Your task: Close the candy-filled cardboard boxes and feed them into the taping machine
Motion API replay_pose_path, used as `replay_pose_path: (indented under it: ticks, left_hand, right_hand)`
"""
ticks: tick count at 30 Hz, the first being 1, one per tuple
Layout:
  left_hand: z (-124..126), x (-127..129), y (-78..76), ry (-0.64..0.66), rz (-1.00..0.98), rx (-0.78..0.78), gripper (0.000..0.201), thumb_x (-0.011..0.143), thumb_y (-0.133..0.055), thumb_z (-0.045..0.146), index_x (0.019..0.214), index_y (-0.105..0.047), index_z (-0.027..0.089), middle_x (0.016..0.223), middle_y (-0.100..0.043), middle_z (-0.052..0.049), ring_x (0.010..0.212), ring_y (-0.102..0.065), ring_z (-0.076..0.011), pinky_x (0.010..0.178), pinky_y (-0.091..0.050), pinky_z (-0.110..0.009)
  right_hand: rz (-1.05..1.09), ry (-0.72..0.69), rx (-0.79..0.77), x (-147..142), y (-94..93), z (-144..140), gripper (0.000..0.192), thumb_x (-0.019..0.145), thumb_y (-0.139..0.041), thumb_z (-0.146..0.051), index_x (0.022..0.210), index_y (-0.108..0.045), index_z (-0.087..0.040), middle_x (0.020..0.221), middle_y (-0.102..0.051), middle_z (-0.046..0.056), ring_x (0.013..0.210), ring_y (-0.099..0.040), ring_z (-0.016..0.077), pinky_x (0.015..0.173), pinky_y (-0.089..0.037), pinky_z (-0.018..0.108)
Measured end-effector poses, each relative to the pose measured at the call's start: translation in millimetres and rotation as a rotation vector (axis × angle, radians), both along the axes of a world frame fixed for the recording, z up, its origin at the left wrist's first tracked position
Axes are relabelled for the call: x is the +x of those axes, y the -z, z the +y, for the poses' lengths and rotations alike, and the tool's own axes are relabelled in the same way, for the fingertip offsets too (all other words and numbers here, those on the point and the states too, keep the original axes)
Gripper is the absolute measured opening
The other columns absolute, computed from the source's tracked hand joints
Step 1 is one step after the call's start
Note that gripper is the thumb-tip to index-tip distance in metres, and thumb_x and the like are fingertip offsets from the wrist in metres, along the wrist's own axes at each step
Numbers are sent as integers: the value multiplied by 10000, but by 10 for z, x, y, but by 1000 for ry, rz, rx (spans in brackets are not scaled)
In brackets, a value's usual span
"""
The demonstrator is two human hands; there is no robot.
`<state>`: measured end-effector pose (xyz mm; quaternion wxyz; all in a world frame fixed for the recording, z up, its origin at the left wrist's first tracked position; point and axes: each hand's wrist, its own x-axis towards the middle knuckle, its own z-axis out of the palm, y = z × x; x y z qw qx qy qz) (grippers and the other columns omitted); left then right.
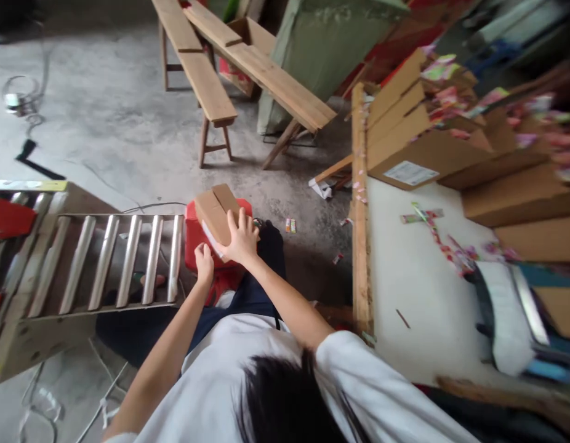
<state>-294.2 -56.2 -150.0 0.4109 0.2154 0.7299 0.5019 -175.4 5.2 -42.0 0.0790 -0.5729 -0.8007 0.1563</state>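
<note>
A small closed cardboard box (215, 212) sits tilted on a red plastic stool (191, 243) in front of my knees. My right hand (242, 239) grips the box's near right side, its fingers spread over the cardboard and the thumb along the near edge. Close to the box's left near corner is my left hand (204, 263), with its fingers curled in. What those fingers hold, if anything, is hidden, and I cannot tell whether they touch the box.
A roller conveyor (121, 261) stands at my left, with red objects (10, 218) at its far left. On my right, a white table (396, 246) with a wooden edge carries open cartons (405, 144) of colourful packets and a blurred tape-dispenser-like device (506, 317). Wooden benches (206, 86) stand ahead.
</note>
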Motion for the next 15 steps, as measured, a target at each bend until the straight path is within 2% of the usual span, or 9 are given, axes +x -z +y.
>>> replay_pose_path:
  ticks: [2,4,7,9,12,15]
  left_hand:
    - [-38,205,62,44,-14,4,495,935,-401,585,1149,-564,169,1202,-639,-142,1151,-620,-241,925,-538,-348]
    - [74,343,49,57,-97,34,557,942,-345,609,1177,-590,167,1186,-674,-133,1142,-641,-244,908,-558,-349]
    - [244,429,-82,44,-370,49,586,969,-277,576,1324,-548,197,1286,-660,-107,1185,-640,-244,921,-577,-361]
    - [222,404,-217,40,-475,51,590,966,-284,586,1372,-527,234,1324,-646,-78,1220,-623,-254,938,-584,-377]
    - [18,250,-450,42,-409,139,624,948,-261,649,1407,-500,301,1380,-609,-29,1305,-557,-263,1009,-558,-411]
    - [-154,-18,-666,-47,-237,340,612,956,-205,640,1434,-456,352,1466,-527,23,1424,-417,-240,1154,-425,-426]
  right_hand:
    - [67,6,-58,142,1,161,1035,737,-710,-577,1572,-219,-213,1636,-153,208,1436,-279,441,1070,-347,639]
    - [159,22,-120,284,13,308,1034,722,-744,-544,1569,-234,-241,1635,-188,180,1455,-287,381,1110,-338,593]
    - [274,78,-180,441,16,405,997,723,-769,-489,1556,-276,-249,1628,-232,156,1478,-282,314,1159,-316,514]
    - [311,111,-192,479,-41,362,973,728,-768,-471,1549,-302,-236,1619,-262,150,1478,-294,300,1168,-318,480]
    - [347,13,-137,396,-294,204,980,726,-761,-488,1552,-297,-240,1617,-277,123,1472,-313,285,1170,-326,450]
    - [338,-251,-5,64,-698,101,973,740,-727,-523,1559,-270,-264,1639,-226,75,1482,-280,251,1170,-323,417]
